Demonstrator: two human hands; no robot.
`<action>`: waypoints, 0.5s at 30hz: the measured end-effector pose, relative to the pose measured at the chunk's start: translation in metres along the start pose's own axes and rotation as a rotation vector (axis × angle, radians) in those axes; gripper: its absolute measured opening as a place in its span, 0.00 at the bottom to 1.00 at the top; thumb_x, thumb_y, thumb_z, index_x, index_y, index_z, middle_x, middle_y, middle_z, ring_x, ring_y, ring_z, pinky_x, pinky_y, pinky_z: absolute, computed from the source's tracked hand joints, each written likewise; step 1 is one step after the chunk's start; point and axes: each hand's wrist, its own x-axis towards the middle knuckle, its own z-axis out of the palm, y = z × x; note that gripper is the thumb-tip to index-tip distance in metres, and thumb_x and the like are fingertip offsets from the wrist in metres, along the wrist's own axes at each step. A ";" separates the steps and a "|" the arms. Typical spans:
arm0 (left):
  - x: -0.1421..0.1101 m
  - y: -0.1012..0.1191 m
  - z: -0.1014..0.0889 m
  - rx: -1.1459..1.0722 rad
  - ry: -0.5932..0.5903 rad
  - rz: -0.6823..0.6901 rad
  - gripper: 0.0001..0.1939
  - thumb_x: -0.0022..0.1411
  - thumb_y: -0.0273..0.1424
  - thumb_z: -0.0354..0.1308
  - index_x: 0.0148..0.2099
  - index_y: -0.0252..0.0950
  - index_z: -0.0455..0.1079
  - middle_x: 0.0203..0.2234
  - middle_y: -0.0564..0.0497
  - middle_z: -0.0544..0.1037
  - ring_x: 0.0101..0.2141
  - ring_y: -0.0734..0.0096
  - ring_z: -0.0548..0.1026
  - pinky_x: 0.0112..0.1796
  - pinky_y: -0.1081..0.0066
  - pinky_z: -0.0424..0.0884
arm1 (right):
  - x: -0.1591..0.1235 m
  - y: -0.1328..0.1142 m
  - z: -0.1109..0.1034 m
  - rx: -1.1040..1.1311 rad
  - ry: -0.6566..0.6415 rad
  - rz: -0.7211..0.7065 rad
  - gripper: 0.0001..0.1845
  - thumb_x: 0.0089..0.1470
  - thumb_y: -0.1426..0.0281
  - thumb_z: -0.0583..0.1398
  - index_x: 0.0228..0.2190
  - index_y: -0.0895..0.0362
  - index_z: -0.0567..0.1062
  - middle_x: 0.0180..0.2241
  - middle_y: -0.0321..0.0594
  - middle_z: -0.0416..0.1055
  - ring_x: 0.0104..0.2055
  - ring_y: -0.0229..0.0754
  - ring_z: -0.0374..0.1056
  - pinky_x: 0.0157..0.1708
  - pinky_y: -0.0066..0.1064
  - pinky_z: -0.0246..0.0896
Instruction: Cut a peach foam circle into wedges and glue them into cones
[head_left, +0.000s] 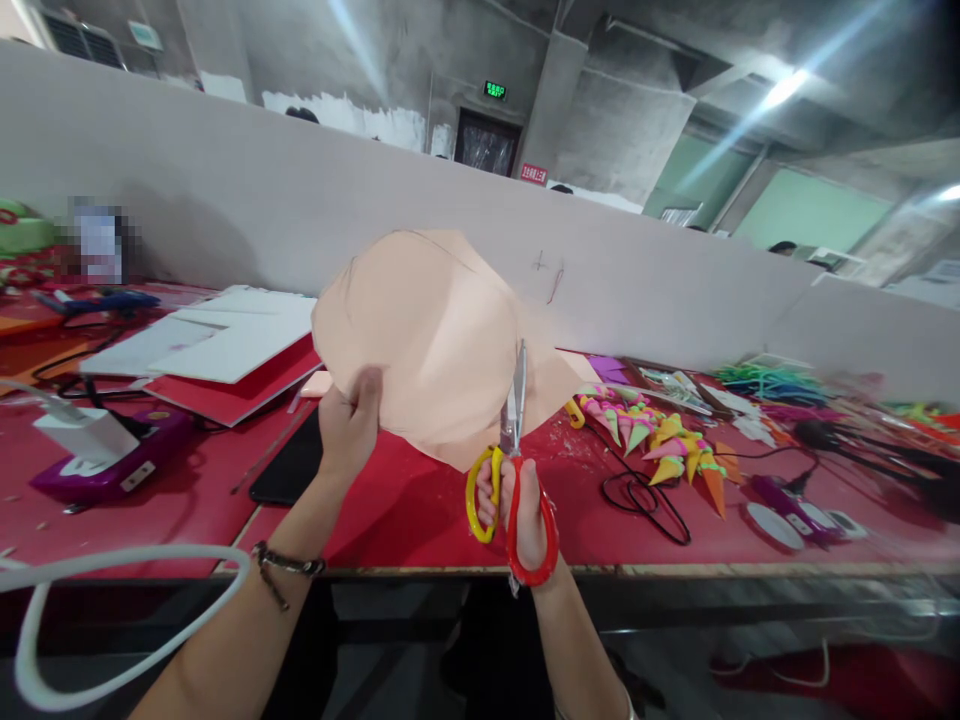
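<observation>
My left hand (351, 420) pinches the lower left edge of a peach-coloured foam sheet (420, 330) and holds it up above the red table (405, 510). My right hand (525, 515) is closed through the red and yellow handles of a pair of scissors (512, 470). The scissor blades point up into the sheet's lower right edge. A dark bracelet sits on my left wrist.
White and red sheets (225, 350) lie at the left, with a purple device (112, 460) and a white cable (112, 610). A black tablet (289, 465) lies under the left hand. Coloured paper cones (660, 440), black cords and small tools crowd the right. A grey partition (637, 290) backs the table.
</observation>
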 end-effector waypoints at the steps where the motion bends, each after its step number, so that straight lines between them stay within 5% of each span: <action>1: 0.001 -0.001 0.000 -0.008 0.003 -0.003 0.13 0.57 0.37 0.50 0.31 0.33 0.69 0.29 0.49 0.76 0.33 0.69 0.73 0.33 0.75 0.68 | -0.001 -0.001 0.000 0.001 -0.001 0.003 0.28 0.47 0.44 0.44 0.23 0.56 0.64 0.18 0.32 0.57 0.15 0.29 0.49 0.13 0.22 0.50; 15: 0.017 -0.019 -0.011 -0.078 0.023 -0.078 0.13 0.53 0.38 0.55 0.34 0.32 0.70 0.29 0.49 0.76 0.32 0.68 0.72 0.33 0.73 0.68 | -0.003 0.001 -0.005 -0.013 0.010 0.069 0.28 0.47 0.45 0.45 0.19 0.57 0.62 0.13 0.29 0.54 0.11 0.27 0.46 0.09 0.20 0.45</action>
